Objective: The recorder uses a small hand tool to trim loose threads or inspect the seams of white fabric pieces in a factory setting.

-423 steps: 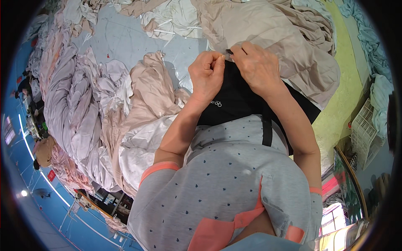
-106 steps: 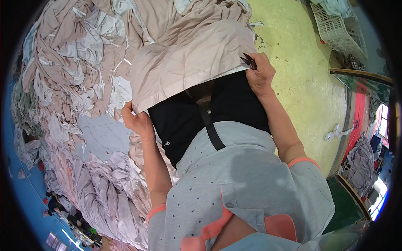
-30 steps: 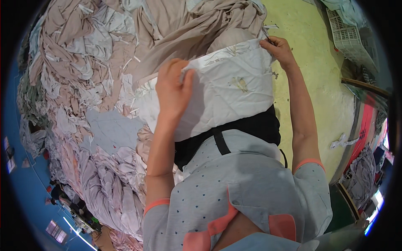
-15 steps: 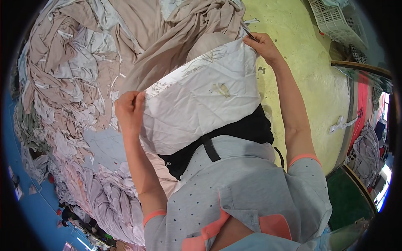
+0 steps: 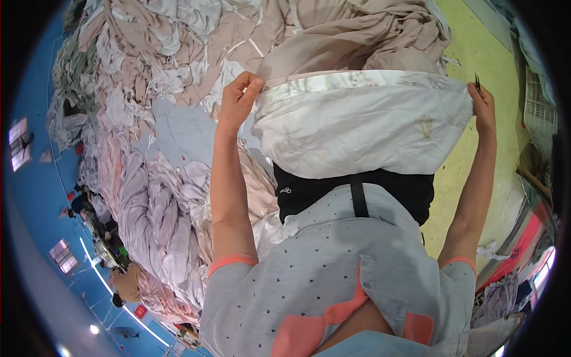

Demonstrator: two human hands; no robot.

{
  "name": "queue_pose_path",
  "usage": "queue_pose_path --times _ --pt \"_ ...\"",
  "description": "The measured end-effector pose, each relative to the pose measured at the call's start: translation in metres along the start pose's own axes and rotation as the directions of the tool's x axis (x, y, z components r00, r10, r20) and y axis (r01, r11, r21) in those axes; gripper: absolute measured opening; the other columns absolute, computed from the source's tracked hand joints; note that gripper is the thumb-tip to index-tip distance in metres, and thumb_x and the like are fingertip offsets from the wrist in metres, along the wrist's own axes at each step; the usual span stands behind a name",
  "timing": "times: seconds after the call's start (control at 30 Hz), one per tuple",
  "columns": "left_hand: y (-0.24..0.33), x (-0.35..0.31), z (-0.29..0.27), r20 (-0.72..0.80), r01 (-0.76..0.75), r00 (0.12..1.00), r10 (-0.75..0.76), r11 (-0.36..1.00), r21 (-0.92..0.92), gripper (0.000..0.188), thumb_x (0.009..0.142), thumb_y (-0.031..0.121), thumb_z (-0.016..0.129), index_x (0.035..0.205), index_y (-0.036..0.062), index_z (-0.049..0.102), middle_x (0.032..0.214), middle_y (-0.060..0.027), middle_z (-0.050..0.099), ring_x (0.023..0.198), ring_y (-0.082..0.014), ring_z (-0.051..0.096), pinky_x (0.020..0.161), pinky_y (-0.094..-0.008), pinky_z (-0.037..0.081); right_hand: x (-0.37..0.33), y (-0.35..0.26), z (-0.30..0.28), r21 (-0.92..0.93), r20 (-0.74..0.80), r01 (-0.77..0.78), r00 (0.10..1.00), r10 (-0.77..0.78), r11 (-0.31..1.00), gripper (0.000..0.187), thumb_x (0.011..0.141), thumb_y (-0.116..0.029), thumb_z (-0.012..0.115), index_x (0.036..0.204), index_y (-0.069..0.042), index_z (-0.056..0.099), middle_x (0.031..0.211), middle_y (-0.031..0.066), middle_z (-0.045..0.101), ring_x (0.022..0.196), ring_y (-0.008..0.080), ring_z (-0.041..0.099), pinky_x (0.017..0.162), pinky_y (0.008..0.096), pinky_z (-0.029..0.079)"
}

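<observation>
A white cloth [image 5: 357, 128] with a printed plant-pattern band along its far edge is stretched across my lap. My left hand [image 5: 238, 101] is closed, pinching the left end of that edge between thumb and fingers. At the opposite end my right hand [image 5: 483, 108] grips the corner. A thin dark pointed tool [image 5: 477, 82], perhaps thread snips, sticks up from the same hand; its handle is hidden by the fingers. The near part of the cloth sags over the black waist bag [image 5: 351, 193]. Just beyond the taut edge lies bunched beige fabric [image 5: 351, 44].
Heaps of beige and white cloth [image 5: 148, 47] spread ahead and to the left. Lilac fabric [image 5: 154, 208] is piled at the near left. On the right are the yellow floor [image 5: 455, 178] and a white plastic crate [image 5: 538, 110].
The cloth's edge has gone from slanted to nearly level and is pulled wider between my hands. In the picture, everything has shifted as my view turned; both hands keep their grip.
</observation>
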State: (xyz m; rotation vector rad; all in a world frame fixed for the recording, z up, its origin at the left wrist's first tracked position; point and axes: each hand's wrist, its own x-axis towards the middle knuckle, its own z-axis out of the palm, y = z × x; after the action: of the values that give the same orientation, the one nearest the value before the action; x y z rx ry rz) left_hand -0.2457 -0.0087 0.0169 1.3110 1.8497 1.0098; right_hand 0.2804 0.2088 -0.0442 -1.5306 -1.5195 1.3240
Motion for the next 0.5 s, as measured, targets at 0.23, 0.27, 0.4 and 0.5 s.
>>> queue_pose_path --times 0.23,0.27,0.4,0.5 --pt "-0.032 -0.010 -0.008 0.150 0.176 0.979 -0.139 0.946 -0.271 0.019 0.085 0.020 0.070 0.089 0.0049 0.060 0.084 0.0046 0.058 0.082 -0.0065 0.050 0.077 -0.0223 0.039 0.010 0.012 -0.009 -0.096 0.000 -0.026 1.000 0.026 0.995 0.018 0.091 -0.026 0.064 0.092 -0.009 0.067 0.066 -0.0102 0.053 0.055 -0.0006 0.042 0.048 0.0173 0.031" --pt "-0.032 -0.009 -0.007 0.185 0.214 0.969 -0.165 0.935 -0.282 0.020 0.081 0.019 0.073 0.090 0.0058 0.061 0.086 0.0046 0.058 0.085 -0.0071 0.051 0.080 -0.0231 0.040 0.004 0.007 -0.005 -0.419 -0.133 0.152 0.965 -0.226 0.895 0.019 0.091 -0.024 0.064 0.095 -0.007 0.067 0.072 -0.0076 0.056 0.059 0.0009 0.045 0.051 0.0176 0.035" --pt "-0.037 -0.019 -0.018 0.202 0.285 0.952 -0.228 0.902 -0.325 0.026 0.074 0.015 0.078 0.092 0.0069 0.061 0.090 0.0043 0.059 0.091 -0.0087 0.052 0.085 -0.0250 0.040 -0.034 -0.083 0.094 -0.285 -0.112 0.616 0.739 -0.664 0.734 0.021 0.092 -0.016 0.060 0.107 -0.002 0.065 0.091 0.0000 0.064 0.069 0.0057 0.052 0.061 0.0202 0.045" --pt "-0.043 -0.018 -0.015 0.256 0.270 0.947 -0.195 0.913 -0.307 0.026 0.073 0.007 0.074 0.096 0.0071 0.060 0.093 0.0056 0.058 0.091 -0.0078 0.052 0.087 -0.0240 0.040 -0.057 -0.129 0.149 -0.044 0.236 0.350 0.914 -0.331 0.936 0.028 0.089 -0.006 0.058 0.116 -0.002 0.062 0.103 0.0038 0.066 0.072 0.0077 0.054 0.069 0.0219 0.047"
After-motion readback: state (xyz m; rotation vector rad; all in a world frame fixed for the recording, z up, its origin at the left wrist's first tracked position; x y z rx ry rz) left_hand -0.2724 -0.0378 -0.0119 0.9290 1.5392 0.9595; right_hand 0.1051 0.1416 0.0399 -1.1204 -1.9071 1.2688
